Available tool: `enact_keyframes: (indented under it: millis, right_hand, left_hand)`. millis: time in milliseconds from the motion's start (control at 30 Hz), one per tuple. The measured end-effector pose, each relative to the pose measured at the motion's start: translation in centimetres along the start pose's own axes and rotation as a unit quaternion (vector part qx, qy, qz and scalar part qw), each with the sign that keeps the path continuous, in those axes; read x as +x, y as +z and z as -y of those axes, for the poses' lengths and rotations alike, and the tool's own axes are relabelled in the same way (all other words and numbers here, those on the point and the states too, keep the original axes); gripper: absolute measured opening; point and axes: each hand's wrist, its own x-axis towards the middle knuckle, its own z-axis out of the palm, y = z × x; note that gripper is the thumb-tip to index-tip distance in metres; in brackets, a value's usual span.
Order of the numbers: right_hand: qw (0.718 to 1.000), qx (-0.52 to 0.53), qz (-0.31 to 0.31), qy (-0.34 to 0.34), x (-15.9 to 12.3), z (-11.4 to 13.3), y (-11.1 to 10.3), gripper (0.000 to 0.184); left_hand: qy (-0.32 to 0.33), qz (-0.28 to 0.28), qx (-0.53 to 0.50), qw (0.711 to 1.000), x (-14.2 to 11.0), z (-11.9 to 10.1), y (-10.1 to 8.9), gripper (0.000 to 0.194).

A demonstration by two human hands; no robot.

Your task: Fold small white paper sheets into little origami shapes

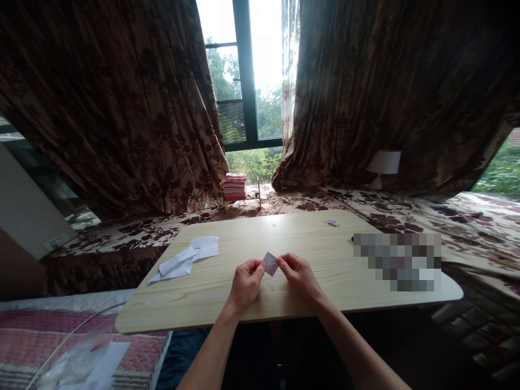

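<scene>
Just above the front part of the table, a small folded paper (270, 264) shows as a pale diamond with crease lines. My left hand (247, 281) pinches its left corner between thumb and fingers. From the other side, my right hand (299, 275) grips the right corner the same way. The fingers beneath the paper are partly hidden. On the left of the table lie loose white paper sheets (179, 262), overlapping and creased. A small folded paper piece (332, 222) rests near the far right edge.
The pale wooden table (244, 233) has rounded corners. A pixelated patch (398, 262) covers something at its right. Beyond stand a small rack with folded pink striped cloths (234, 187) and a white lamp (384, 162). A cable (77, 322) and plastic bag (73, 363) lie lower left.
</scene>
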Motion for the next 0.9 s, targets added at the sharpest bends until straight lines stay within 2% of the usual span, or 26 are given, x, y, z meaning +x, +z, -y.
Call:
enact_keyframes:
  millis: [267, 633, 900]
  right_hand:
    - [0.999, -0.017, 0.045, 0.000, -0.11, 0.17, 0.25, 0.029]
    - [0.999, -0.023, -0.025, 0.017, 0.21, -0.59, -0.28, 0.030]
    - [0.999, -0.026, 0.014, -0.016, 0.00, -0.38, 0.09, 0.023]
  left_hand:
    - [0.013, 0.009, 0.020, 1.000, -0.03, 0.13, 0.20, 0.027]
    - [0.003, -0.021, 0.029, 0.999, 0.11, 0.37, 0.17, 0.029]
    - [0.009, 0.001, 0.012, 1.000, 0.24, 0.46, 0.31, 0.026]
